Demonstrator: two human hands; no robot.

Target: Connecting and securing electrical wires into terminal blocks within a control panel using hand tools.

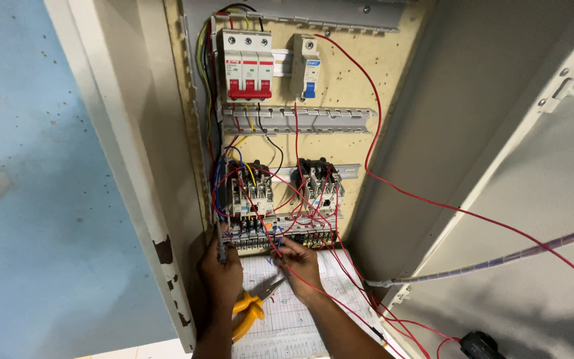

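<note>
My left hand (220,274) grips a thin screwdriver (221,247) that points up into the left end of the terminal strip (280,237) at the bottom of the open cabinet. My right hand (300,264) pinches a red wire (280,256) just below the same strip. Yellow-handled pliers (250,311) lie on a paper wiring diagram (300,319) between my forearms. Two contactors (250,188) (322,184) sit above the strip, tangled in red, blue, black and yellow wires.
A red-and-white three-pole breaker (249,64) and a smaller blue-tabbed breaker (307,66) sit at the top of the beige mounting plate. Grey slotted duct (297,121) runs across the middle. The cabinet door (533,199) hangs open at right, with loose red wires and a black object (478,346) below.
</note>
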